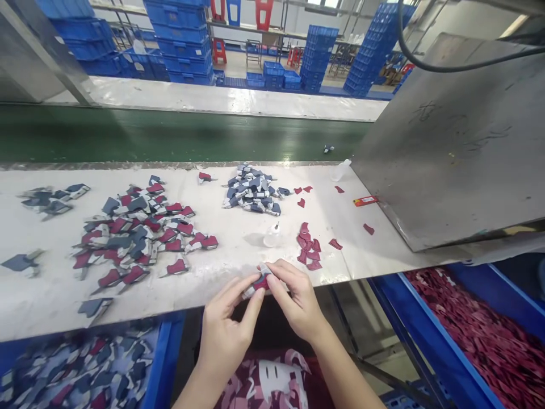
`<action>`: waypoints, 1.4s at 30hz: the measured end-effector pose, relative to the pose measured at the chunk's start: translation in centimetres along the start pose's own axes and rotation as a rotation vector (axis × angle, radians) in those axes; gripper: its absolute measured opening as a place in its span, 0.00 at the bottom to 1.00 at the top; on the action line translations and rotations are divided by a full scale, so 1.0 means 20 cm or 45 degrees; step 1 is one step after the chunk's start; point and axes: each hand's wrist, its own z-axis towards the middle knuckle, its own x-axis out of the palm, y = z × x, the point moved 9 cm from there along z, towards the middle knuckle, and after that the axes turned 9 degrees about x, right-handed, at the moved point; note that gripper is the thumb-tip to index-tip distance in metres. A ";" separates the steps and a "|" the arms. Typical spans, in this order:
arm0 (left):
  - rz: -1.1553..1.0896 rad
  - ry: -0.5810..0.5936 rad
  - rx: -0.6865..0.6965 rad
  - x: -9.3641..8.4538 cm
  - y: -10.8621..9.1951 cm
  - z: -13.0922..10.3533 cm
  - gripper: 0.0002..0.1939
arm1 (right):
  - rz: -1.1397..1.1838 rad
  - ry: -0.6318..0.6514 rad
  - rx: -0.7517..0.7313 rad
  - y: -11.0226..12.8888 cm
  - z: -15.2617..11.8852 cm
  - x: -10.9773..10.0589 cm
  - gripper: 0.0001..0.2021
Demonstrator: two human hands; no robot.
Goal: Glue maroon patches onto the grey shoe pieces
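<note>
Between the fingers of my left hand (230,315) and my right hand (296,295) is a small grey, white and dark red plastic part (260,282). Both hands pinch it just over the table's near edge, and fingers hide some of it. Beyond them stands a small clear dropper bottle (272,234). Right of the bottle lies a loose cluster of flat dark red pieces (307,247). Farther back is a heap of blue-grey and white parts (253,190). To the left spreads a larger pile of red, blue-grey and white parts (140,227).
A green conveyor belt (179,133) runs behind the table. At right stands a metal box (460,142), with a white bottle (340,170) and a red-yellow packet (365,201) beside it. Below are a blue bin of mixed parts (168,352) and a bin of red pieces (415,312).
</note>
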 end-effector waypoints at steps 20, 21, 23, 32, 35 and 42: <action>1.257 -0.681 0.557 -0.81 -0.14 0.51 0.22 | -0.698 -0.537 -0.095 -0.15 0.06 -0.09 0.14; 1.211 -0.543 0.586 -0.69 -0.13 0.56 0.25 | -0.709 -0.486 -0.058 -0.17 0.08 -0.08 0.15; 1.104 -0.113 0.651 -0.39 -0.09 0.67 0.26 | -0.710 -0.382 0.000 -0.21 0.12 -0.05 0.19; 1.149 0.602 0.702 0.30 0.14 1.00 0.23 | -0.443 -0.850 -0.189 -0.23 0.01 -0.15 0.30; 1.147 0.628 0.715 0.31 0.14 0.98 0.15 | -0.299 -1.119 -0.340 -0.24 -0.10 -0.24 0.27; 1.103 0.485 0.647 0.21 0.11 0.55 0.14 | -0.161 -1.002 -0.306 -0.22 -0.10 -0.30 0.15</action>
